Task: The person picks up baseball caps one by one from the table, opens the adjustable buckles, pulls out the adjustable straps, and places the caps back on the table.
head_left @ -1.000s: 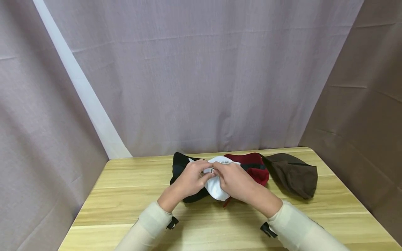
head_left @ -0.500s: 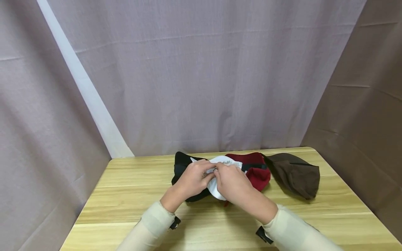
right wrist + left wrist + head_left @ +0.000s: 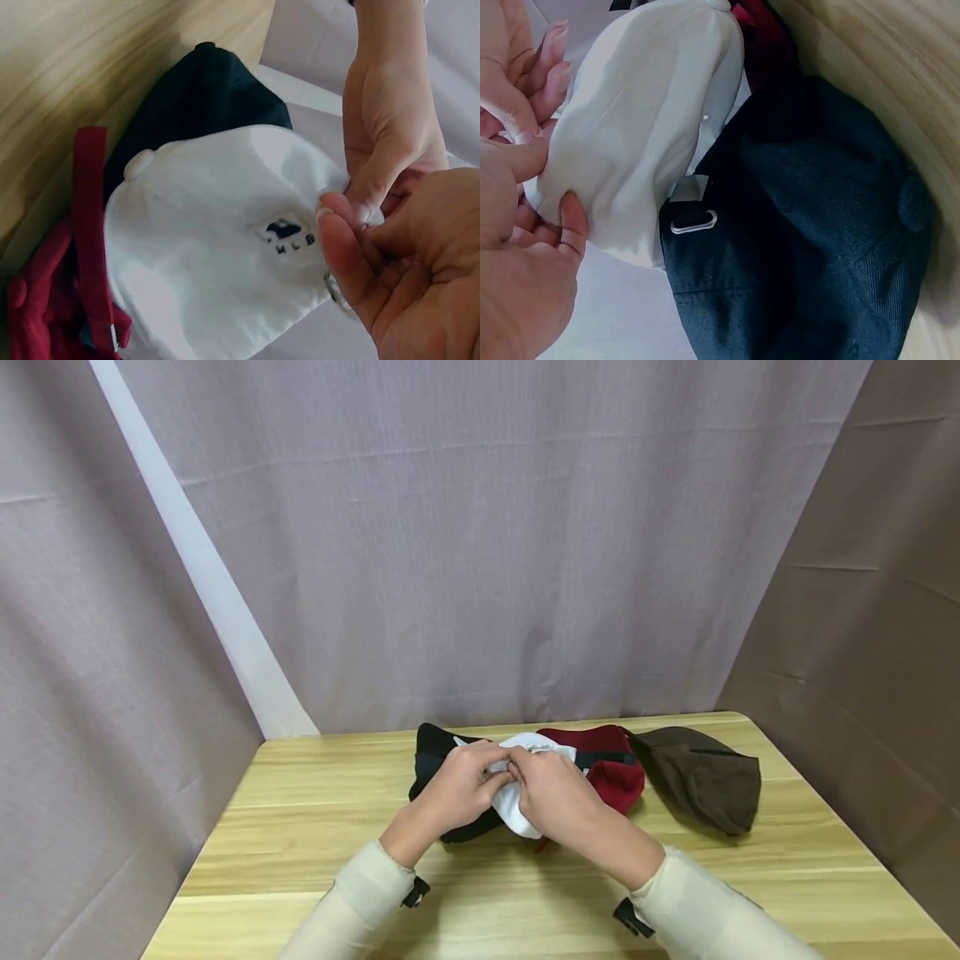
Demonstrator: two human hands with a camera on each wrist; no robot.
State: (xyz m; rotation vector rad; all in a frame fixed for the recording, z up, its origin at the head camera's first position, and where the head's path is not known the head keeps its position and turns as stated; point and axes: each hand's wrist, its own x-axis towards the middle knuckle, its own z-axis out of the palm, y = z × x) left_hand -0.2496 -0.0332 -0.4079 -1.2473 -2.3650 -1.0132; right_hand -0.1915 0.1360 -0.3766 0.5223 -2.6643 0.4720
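A white cap (image 3: 217,217) with a small dark emblem is between my hands, its crown facing down the table toward me. The left hand (image 3: 459,785) pinches the cap's edge, thumb against the white cloth in the left wrist view. Close against it, the right hand (image 3: 562,797) pinches at the same edge with thumb and fingertips. Beside the right fingers a metal buckle (image 3: 337,296) peeks out in the right wrist view. What the fingertips hold is mostly hidden. A black cap (image 3: 802,225) lies to the left, and a dark red cap (image 3: 617,783) to the right.
Farther right lies a brown cap (image 3: 712,785), touching the red one's side. The caps sit in a row near the back of a wooden table (image 3: 300,827). Grey curtains (image 3: 465,543) hang behind it and along the sides.
My right hand has shifted slightly left, closer to the left hand, and its fingers cover more of the white strap and buckle. The caps stay in place.
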